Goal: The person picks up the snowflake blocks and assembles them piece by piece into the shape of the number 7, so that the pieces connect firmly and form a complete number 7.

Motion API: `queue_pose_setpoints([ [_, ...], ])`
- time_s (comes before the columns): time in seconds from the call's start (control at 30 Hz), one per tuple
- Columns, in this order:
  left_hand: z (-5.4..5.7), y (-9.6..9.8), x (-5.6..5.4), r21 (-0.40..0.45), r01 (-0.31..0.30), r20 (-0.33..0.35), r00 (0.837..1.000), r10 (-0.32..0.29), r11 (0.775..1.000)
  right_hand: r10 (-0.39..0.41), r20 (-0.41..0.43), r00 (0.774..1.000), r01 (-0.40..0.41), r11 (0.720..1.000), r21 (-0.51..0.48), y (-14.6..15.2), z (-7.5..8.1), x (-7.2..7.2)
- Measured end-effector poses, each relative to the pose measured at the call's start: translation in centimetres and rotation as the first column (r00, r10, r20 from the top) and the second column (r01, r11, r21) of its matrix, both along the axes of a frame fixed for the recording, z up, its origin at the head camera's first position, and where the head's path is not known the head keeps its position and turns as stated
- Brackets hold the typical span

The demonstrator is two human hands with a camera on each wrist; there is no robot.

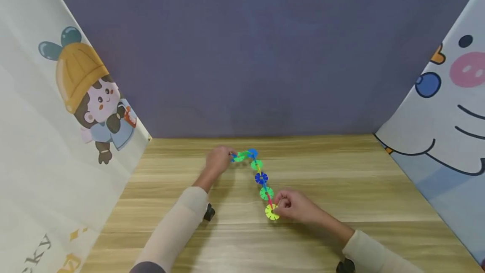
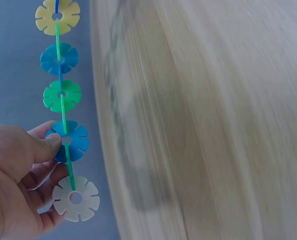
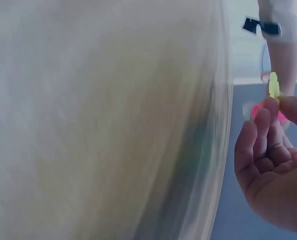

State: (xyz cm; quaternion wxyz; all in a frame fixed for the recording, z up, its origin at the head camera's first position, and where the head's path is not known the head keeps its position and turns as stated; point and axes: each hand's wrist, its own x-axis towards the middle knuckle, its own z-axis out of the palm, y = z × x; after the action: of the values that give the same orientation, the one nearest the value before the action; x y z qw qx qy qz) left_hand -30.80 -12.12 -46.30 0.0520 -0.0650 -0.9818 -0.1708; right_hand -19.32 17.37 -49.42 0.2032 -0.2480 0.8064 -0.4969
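Observation:
A chain of slotted plastic flower discs [image 1: 261, 177], joined edge to edge in blue, green, yellow and pink, hangs between both hands over the table. My left hand [image 1: 218, 160] pinches a blue disc [image 2: 78, 142] between thumb and finger, close to one end. Beyond it in the left wrist view, a whitish disc [image 2: 90, 201] hangs past the fingers, linked by a thin green one. At the near end, my right hand [image 1: 297, 207] holds a yellow disc [image 1: 270, 213] by its edge. The right wrist view shows that yellow disc [image 3: 273, 85] edge-on between thumb and fingertips.
The wood-grain table [image 1: 341, 172] lies beneath the hands. A dark grey backdrop [image 1: 242, 62] stands at its far edge. Pale panels with cartoon prints flank it: a child in a yellow hat [image 1: 81, 70] at left, a pink-nosed figure [image 1: 467, 68] at right.

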Motion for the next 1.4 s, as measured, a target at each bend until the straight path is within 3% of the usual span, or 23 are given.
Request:
queue_pose_setpoints([
  [0.3,-0.3,1.5,-0.5,-0.006,0.079,-0.018,0.997,-0.080,0.997,0.013,0.005,1.000,-0.013,1.000,0.015,-1.3,-0.8,1.6],
  [0.53,-0.7,2.4,-0.6,0.032,0.098,-0.024,0.995,-0.097,0.995,0.004,-0.006,1.000,-0.003,0.999,0.048,-1.3,-0.8,2.1],
  [0.7,-1.2,3.0,-0.5,-0.011,0.127,-0.048,0.991,-0.128,0.992,0.015,-0.022,1.000,-0.014,0.998,0.064,-1.1,-1.3,2.5],
  [1.13,-2.2,3.4,0.2,-0.048,0.121,-0.044,0.991,-0.123,0.991,0.079,-0.019,0.997,-0.076,0.991,0.112,-0.4,-1.3,2.4],
  [1.4,-2.6,3.4,0.2,-0.001,0.113,-0.010,0.994,-0.113,0.994,0.094,-0.014,0.995,-0.091,0.987,0.134,-0.1,-0.9,2.3],
])
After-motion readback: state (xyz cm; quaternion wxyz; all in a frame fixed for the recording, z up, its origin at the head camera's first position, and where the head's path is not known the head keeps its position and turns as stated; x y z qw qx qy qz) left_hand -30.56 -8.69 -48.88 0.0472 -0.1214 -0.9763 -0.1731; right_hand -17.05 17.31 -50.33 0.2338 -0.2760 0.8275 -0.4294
